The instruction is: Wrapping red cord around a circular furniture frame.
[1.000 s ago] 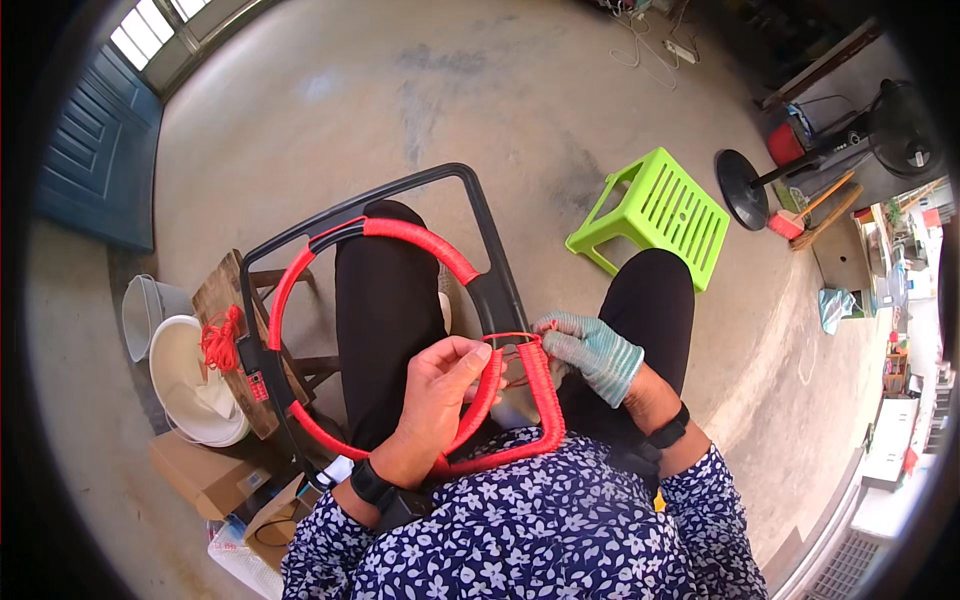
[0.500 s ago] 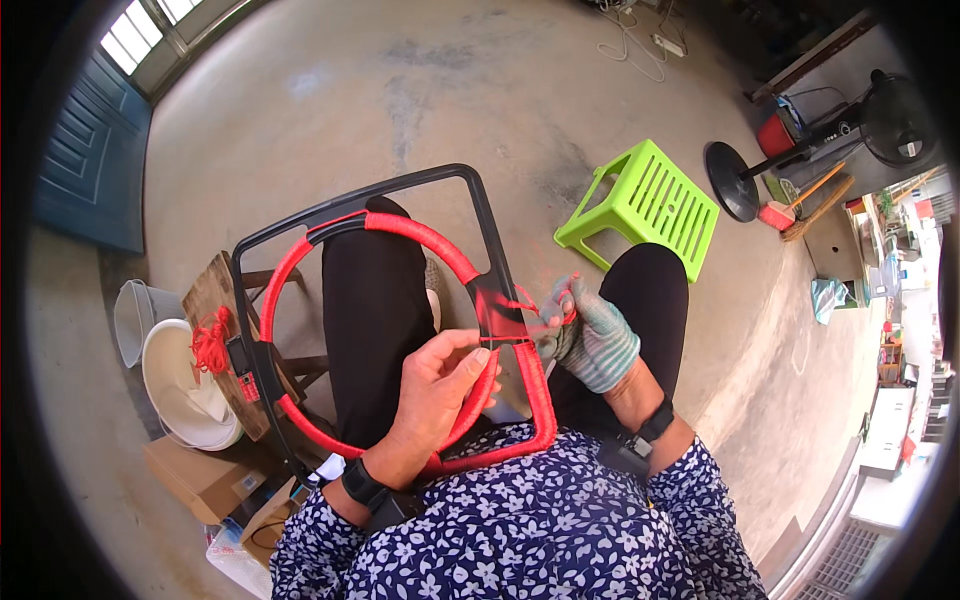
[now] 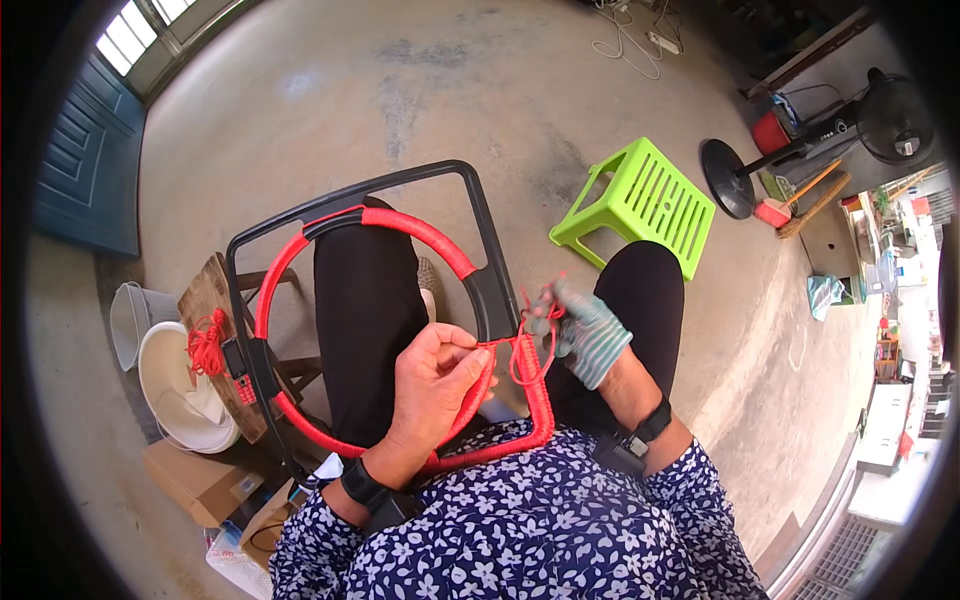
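Pinched between thumb and forefinger, the left hand (image 3: 437, 385) grasps the red wrapping (image 3: 540, 400) at the side of the black frame (image 3: 489, 303) nearest the right leg. I record the right hand (image 3: 590, 338), in a striped glove, just outside that same side, its fingers closed on red cord (image 3: 553, 345); the fingertips are blurred, so I cannot tell the exact hold. A loop of this cord hangs over the frame's wrapped bar. From my remote view, the frame lies tilted across the lap, chiefly over the left leg, and its inner ring is wrapped red in sections, with black stretches between. Left of the frame I note a wooden stool (image 3: 205, 290) bearing a red cord bundle (image 3: 207, 343), with a white bucket (image 3: 165, 370) beyond. Right of the frame, well apart, stands a green stool (image 3: 640, 205).
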Demonstrator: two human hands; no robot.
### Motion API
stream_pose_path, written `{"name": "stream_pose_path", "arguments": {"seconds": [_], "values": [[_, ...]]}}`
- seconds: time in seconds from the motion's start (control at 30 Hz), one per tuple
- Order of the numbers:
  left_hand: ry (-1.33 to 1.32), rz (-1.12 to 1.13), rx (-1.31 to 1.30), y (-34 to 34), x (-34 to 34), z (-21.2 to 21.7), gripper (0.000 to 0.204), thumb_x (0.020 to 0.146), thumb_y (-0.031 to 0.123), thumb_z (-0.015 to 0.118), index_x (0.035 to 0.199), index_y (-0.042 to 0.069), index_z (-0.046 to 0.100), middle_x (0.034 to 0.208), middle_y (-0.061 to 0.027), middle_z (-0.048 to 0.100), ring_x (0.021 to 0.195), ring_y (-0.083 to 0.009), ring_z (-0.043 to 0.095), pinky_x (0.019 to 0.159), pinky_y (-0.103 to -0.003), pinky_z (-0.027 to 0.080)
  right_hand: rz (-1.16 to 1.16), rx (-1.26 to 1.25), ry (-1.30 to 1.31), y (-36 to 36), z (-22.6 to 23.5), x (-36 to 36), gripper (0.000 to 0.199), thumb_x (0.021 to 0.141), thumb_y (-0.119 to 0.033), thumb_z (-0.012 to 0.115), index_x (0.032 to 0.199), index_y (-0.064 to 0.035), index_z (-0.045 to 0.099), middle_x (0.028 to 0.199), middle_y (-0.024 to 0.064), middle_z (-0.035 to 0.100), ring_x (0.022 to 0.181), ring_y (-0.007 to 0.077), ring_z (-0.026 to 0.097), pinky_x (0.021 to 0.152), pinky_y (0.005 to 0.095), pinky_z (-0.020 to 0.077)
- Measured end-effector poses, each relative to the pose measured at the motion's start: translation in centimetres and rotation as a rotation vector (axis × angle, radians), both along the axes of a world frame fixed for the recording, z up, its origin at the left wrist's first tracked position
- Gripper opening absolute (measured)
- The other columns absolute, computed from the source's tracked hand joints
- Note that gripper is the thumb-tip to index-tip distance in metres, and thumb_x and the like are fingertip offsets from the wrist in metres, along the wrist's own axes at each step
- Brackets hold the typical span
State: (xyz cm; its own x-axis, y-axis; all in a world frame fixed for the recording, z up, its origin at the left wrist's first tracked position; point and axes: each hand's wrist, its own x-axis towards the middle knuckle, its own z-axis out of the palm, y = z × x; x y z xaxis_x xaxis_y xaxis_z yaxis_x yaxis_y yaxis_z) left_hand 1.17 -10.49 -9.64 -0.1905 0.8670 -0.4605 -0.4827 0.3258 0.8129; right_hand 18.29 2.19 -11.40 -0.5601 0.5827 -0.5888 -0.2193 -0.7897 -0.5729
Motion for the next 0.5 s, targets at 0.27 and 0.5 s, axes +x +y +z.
{"name": "stream_pose_path", "arguments": {"seconds": [0.27,0.5], "values": [[0.094,-0.081,0.036,0.3,-0.5,0.2,0.01,0.091,0.003,0.058,0.093,0.002,0.048,0.08,-0.009,0.065,0.066,-0.013,0.065,0.055,-0.025,0.056,0.457,0.235,-0.446,-0.1,1.3,-0.6,0.027,0.084,-0.029,0.071,0.094,-0.0055,0.063,0.064,-0.0011,0.055,0.052,0.0073,0.049,0.046,0.0228,0.0395],[0.176,-0.224,0.091,0.3,-0.9,-0.2,0.011,0.092,0.007,0.058,0.091,0.002,0.048,0.076,-0.0093,0.064,0.061,-0.0137,0.064,0.051,-0.025,0.055,0.476,0.23,-0.43,-1.0,0.8,0.5,0.029,0.085,-0.032,0.07,0.092,-0.0057,0.063,0.062,-0.0008,0.054,0.05,0.0088,0.05,0.047,0.0228,0.0416]]}}
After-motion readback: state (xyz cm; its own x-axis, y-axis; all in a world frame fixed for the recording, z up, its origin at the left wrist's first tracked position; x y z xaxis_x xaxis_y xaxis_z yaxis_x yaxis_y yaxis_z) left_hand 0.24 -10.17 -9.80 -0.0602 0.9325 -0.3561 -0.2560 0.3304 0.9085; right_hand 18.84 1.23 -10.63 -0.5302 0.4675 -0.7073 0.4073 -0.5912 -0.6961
